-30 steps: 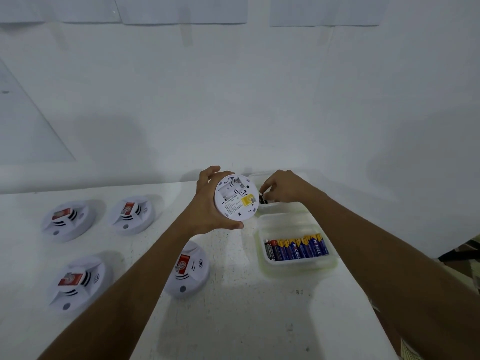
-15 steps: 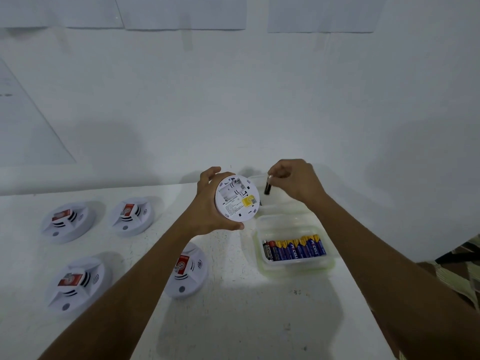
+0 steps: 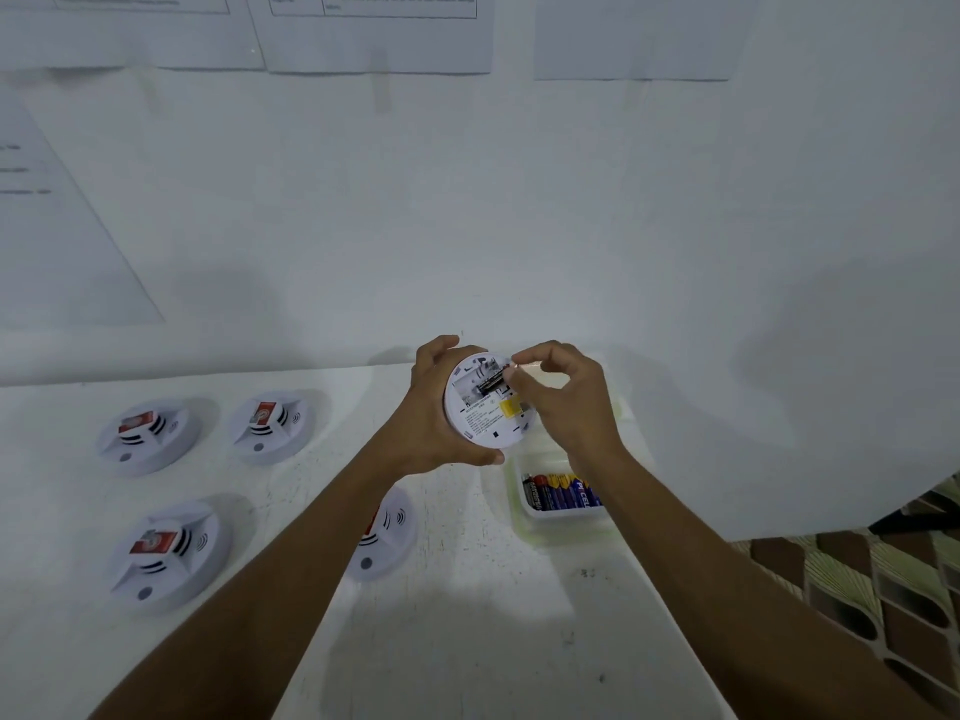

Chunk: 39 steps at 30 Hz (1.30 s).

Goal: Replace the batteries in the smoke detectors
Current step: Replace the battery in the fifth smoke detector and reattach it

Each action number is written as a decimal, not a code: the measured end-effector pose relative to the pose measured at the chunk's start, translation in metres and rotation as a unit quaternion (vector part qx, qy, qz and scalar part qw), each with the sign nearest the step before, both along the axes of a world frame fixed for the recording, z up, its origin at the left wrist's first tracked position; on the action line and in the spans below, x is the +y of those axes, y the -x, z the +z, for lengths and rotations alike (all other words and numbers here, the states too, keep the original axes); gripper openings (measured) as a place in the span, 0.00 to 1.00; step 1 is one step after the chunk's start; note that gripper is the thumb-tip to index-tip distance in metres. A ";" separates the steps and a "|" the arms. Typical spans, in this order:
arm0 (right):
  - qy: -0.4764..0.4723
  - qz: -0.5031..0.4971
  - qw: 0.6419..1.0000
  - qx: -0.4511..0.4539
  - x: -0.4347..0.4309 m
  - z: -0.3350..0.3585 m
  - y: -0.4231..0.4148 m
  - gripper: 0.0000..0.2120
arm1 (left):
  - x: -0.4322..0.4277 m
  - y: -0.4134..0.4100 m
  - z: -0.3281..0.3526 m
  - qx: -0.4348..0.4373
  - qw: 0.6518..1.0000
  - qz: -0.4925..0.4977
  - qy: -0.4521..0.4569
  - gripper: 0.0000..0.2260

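Note:
My left hand (image 3: pixel 428 415) grips a round white smoke detector (image 3: pixel 485 407) held above the table, its back side with a yellow label turned toward me. My right hand (image 3: pixel 558 394) pinches a dark battery (image 3: pixel 491 381) lying across the open compartment in the detector's upper part. Below my right wrist sits a white tray (image 3: pixel 519 511) with several blue and yellow batteries (image 3: pixel 558 493).
Several other smoke detectors lie face up on the white table (image 3: pixel 467 615): two at the back left (image 3: pixel 148 433) (image 3: pixel 270 426), one front left (image 3: pixel 163 553), one under my left forearm (image 3: pixel 387 532). A white wall with papers rises behind. The table's right edge borders patterned floor (image 3: pixel 883 589).
My right hand lifted a dark battery from beside the tray and brought it left onto the detector's back. My left hand kept the detector in place.

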State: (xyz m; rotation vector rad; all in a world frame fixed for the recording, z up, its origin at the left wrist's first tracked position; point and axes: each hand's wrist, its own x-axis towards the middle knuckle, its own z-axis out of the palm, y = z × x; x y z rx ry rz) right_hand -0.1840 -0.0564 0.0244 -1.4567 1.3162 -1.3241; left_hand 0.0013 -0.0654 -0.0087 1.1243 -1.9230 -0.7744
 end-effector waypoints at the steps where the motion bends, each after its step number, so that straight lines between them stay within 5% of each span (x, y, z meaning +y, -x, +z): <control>1: 0.000 0.010 1.000 0.004 0.002 0.000 -0.002 0.03 | 0.001 0.000 0.001 -0.003 1.000 0.000 0.004 0.46; 11: 0.134 -0.008 0.989 0.065 0.011 -0.012 -0.014 0.04 | 0.007 -0.005 0.005 0.000 0.999 -0.010 0.041 0.46; 15: 0.213 0.040 0.963 0.160 0.008 -0.019 -0.011 0.14 | 0.006 -0.011 0.006 0.012 0.999 -0.013 0.029 0.47; 19: 0.220 0.090 0.957 0.165 -0.001 -0.018 -0.002 0.13 | 0.004 -0.014 0.005 0.003 1.000 -0.005 0.008 0.46; 25: 0.065 0.084 0.969 0.225 -0.040 -0.006 0.027 0.08 | -0.001 -0.032 0.001 -0.018 0.999 0.035 -0.023 0.46; 29: -0.059 0.143 0.911 0.381 -0.075 -0.009 0.041 0.10 | -0.003 -0.042 -0.002 -0.014 0.998 0.046 -0.030 0.47; 32: -0.141 0.185 0.885 0.403 -0.092 -0.009 0.033 0.14 | -0.005 -0.042 -0.002 -0.021 0.999 0.040 -0.031 0.47; 39: -0.151 0.207 0.870 0.421 -0.099 -0.018 0.021 0.09 | -0.008 -0.042 -0.005 -0.029 0.998 0.032 -0.045 0.47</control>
